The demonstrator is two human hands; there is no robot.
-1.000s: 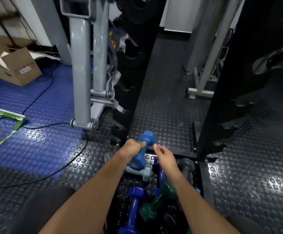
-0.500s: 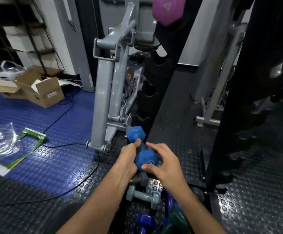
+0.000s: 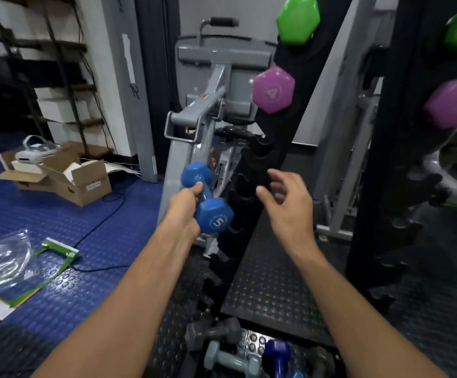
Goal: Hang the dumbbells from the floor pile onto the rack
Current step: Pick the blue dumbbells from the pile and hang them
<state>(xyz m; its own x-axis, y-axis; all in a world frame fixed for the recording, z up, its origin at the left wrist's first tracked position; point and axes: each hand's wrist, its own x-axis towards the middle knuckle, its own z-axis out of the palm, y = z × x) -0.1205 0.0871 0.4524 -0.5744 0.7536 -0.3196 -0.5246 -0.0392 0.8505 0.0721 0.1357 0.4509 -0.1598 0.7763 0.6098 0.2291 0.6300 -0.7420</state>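
My left hand [image 3: 185, 207] grips the handle of a blue dumbbell [image 3: 214, 216] marked 5, held tilted in the air just left of the black rack's left upright [image 3: 271, 173]. My right hand [image 3: 287, 205] hovers free beside it with fingers spread, in front of the rack's bare notches. Higher on the rack hang a purple dumbbell [image 3: 273, 90] marked 4 and a green dumbbell [image 3: 297, 19]. The floor pile [image 3: 232, 353] lies at the bottom between my arms, with grey, pale blue and dark blue dumbbells.
The rack's right upright [image 3: 385, 186] stands at the right. A grey exercise machine [image 3: 205, 126] stands behind the left upright. An open cardboard box [image 3: 66, 177], a plastic bag [image 3: 1, 257] and a black cable [image 3: 99, 222] lie on the blue mat at left.
My left hand has lifted the blue dumbbell up from the pile towards the rack. My right hand has let go of it and opened. My view has tilted upward.
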